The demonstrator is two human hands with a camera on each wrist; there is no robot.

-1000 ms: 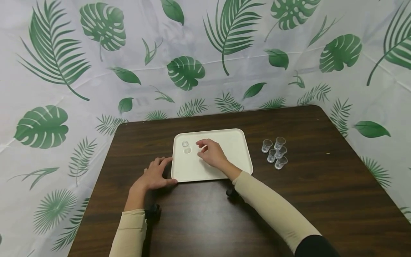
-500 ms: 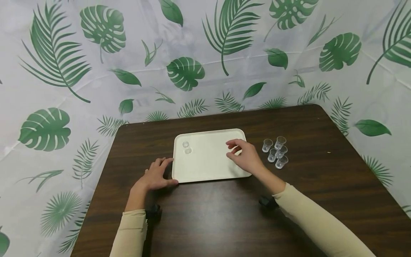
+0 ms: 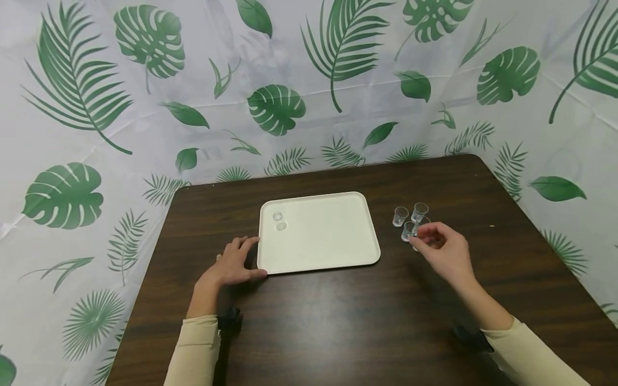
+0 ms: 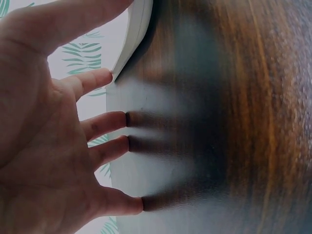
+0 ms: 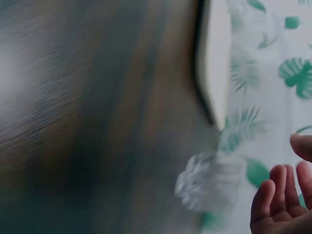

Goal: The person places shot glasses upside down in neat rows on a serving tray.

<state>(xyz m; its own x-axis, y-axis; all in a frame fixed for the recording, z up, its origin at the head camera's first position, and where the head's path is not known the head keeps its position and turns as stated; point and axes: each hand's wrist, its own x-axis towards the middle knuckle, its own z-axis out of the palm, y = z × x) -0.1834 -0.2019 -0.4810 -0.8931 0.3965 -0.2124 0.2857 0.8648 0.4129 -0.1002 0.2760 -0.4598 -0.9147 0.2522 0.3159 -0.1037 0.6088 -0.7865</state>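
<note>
- Nearest, the table (image 3: pixel 314 327) runs between the two forearms; the left hand (image 3: pixel 234 266) is at the tray's left end, the right hand (image 3: pixel 448 253) at the clear cups, so the right is much the nearer of the two to them.
- The left hand is spread wide, its index finger and thumb touching the tray at its near left corner, other fingertips down on the table; it grips nothing.
- The right hand is half open, fingers bent, thumb apart from them. No cup shows in its grasp; the right wrist view has the cups well off the fingers.
- The tray (image 3: pixel 328 236) lies flat, its long axis running left to right across the person's front, its right end between the left hand and the cups.
- The clear cups (image 3: pixel 400 216) cluster just past the right fingertips, ahead and to the left, off the tray's right end. They seem upright, long axes vertical; the fingers partly cover the nearest, so their count is uncertain.
- A lone cup (image 3: pixel 281 226) is toward the tray's far left corner, apparently mouth down.
- Behind hangs a leaf-printed cloth (image 3: pixel 207 147).
</note>
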